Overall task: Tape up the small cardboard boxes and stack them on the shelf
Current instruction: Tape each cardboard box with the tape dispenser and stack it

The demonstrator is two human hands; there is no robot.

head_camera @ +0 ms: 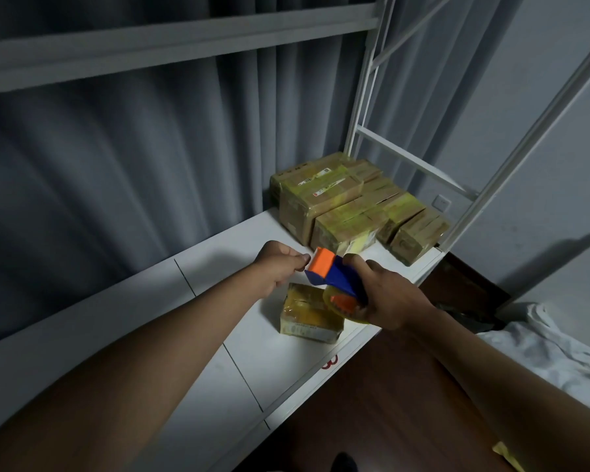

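Box (310, 313), yellow-taped, lies below right hand (389, 298) gripping dispenser (334, 277), left hand (281, 265) pinching its tip.

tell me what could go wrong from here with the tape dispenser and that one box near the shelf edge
1. The left hand pinches right at the serrated cutter end of the tape dispenser; the fingers might get nicked.
2. The single box lies close to the front edge of the shelf; a downward push with tape could slide it off.
3. The right hand holds the dispenser in the air, so loose tape may stick to itself.

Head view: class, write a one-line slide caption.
Right hand grips tape dispenser, left hand pinches its tape end above a small box.
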